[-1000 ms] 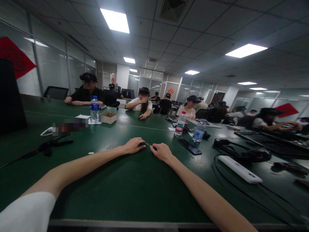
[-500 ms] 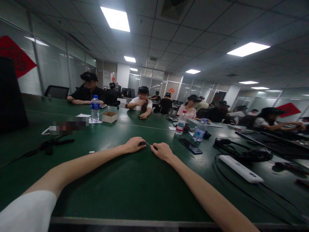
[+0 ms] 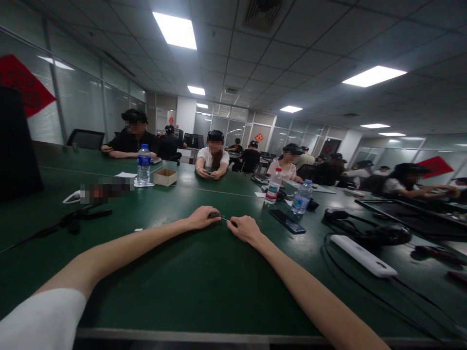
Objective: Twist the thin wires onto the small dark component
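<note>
- Little has shifted at the hands since a second ago; beyond the fingertips, the person opposite (image 3: pixel 213 158) has lowered both hands to the table (image 3: pixel 189 277).
- Left hand (image 3: pixel 202 217) pinches a small dark piece (image 3: pixel 214 214) at its fingertips.
- Right hand (image 3: pixel 246 228), just beside, closes its fingers narrowly on a thin strand (image 3: pixel 224 218).
- That strand's long axis runs fingertip to fingertip, with the piece at the left-hand end.

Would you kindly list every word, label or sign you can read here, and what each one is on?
Nothing reads clearly.
Red diamond poster on the left window: dark characters, too blurred.
Red poster at right and small red sign at the back: too small.
Labels on the left bottle, middle bottle and right bottle: too small.
Small dark object in the left hand: no text visible.
</note>
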### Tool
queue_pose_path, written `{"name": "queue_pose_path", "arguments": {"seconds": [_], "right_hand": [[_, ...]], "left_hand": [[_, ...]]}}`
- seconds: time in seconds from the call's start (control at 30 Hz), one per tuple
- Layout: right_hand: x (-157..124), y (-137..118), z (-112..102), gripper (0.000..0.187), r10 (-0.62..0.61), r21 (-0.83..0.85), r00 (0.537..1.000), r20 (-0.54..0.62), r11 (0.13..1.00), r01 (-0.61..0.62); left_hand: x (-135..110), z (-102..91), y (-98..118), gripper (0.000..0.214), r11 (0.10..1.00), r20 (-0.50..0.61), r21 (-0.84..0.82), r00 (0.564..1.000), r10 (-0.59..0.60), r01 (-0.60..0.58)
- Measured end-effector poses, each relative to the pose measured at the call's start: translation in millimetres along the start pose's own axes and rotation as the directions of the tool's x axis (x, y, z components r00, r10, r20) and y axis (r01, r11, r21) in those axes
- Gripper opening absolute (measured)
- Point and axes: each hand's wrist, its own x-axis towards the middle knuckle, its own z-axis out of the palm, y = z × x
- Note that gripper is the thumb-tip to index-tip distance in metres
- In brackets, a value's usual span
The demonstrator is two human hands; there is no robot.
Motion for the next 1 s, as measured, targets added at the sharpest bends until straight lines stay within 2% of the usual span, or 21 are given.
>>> {"name": "queue_pose_path", "arguments": {"seconds": [0.33,1.0], "right_hand": [[-1.2,-0.1,-1.8,0.056,-0.019,-0.002,0.999,-0.027,1.0,0.019],[-2.1,-1.8,-6.0,0.056,0.013,0.01,1.0,0.003,1.0,-0.013]], "left_hand": [[1.1,-1.2,-4.8,0.039,0.993,-0.007,-0.115,0.999,-0.036,0.035],[-0.7,-6.4,3.0,0.038,0.992,-0.007,-0.121,0.999,-0.041,0.04]]}}
